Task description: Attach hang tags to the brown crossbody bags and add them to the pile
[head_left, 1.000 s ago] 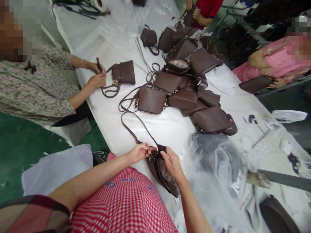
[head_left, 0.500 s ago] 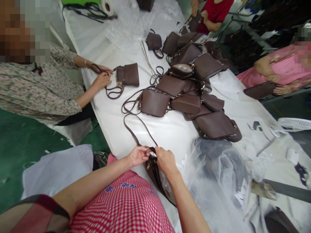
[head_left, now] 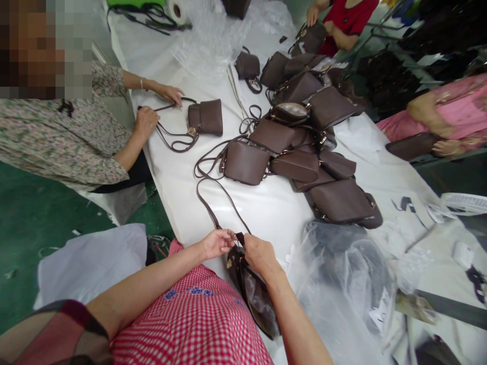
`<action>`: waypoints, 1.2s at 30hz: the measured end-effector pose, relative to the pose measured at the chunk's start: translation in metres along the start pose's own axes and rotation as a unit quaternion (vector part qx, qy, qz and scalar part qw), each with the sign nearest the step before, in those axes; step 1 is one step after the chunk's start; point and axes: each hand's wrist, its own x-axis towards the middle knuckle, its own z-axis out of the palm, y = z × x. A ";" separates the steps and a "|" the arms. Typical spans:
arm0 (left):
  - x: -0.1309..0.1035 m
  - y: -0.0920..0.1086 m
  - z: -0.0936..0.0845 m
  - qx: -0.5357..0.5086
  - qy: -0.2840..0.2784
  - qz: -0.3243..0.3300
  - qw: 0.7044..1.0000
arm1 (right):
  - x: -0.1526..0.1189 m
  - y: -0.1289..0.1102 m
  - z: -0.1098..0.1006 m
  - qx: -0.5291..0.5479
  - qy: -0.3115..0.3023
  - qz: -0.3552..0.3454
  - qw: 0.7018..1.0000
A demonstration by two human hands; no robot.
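Right hand pinches a dark tab, left hand curls nearly closed, hold unclear, as the handbag gapes wider, baring its inside.

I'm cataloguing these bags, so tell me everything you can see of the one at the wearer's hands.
The bag is dark brown and leather-like, with a gold-coloured fitting near its top. It lies at an angle beside the checked garment, gaping to show something paler and shiny inside, lining or plastic, I can't tell which. Its thin strap loops over the white table. The right hand grips a dark strip at its top; the left hand is close by, contact unclear.
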 end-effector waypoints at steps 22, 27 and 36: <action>-0.018 0.023 0.007 0.425 -0.053 0.075 0.901 | 0.008 0.001 0.027 0.105 -0.079 -0.046 0.990; -0.024 0.034 0.009 0.640 -0.051 0.168 0.748 | 0.009 -0.009 0.037 0.149 -0.077 -0.049 0.985; -0.036 0.026 0.018 0.570 -0.023 0.210 0.794 | -0.002 -0.003 0.044 0.328 0.020 -0.040 0.944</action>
